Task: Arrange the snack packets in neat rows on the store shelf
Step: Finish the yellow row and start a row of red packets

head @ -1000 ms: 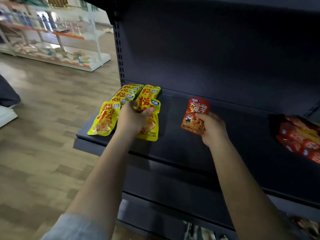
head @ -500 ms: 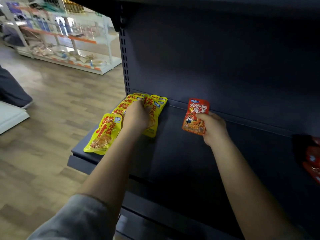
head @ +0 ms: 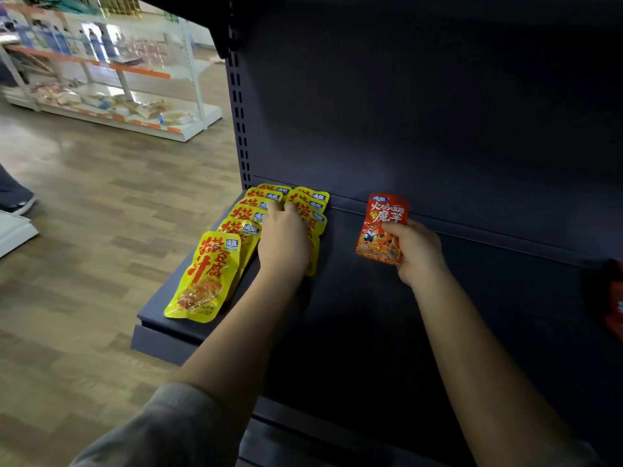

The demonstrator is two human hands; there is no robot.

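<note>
Yellow snack packets lie overlapping in two rows at the left end of the dark shelf point(head: 354, 318). The left row point(head: 205, 278) runs from the front edge to the back panel. The right row point(head: 312, 203) is shorter and lies partly under my left hand point(head: 283, 241), which rests flat on it with fingers reaching toward the back packets. My right hand point(head: 418, 251) pinches a red snack packet point(head: 382, 227) by its lower right corner and holds it upright near the back of the shelf, to the right of the yellow rows.
More red packets point(head: 615, 308) lie at the shelf's far right edge, mostly cut off. Another shelf board sits below. A white store rack point(head: 111, 96) stands across the wooden floor at upper left. Someone's shoe point(head: 17, 200) shows at the left edge.
My left hand slid the front yellow packet of the right row back onto the others and now lies flat on them. The right hand with the red packet moved slightly toward the back.
</note>
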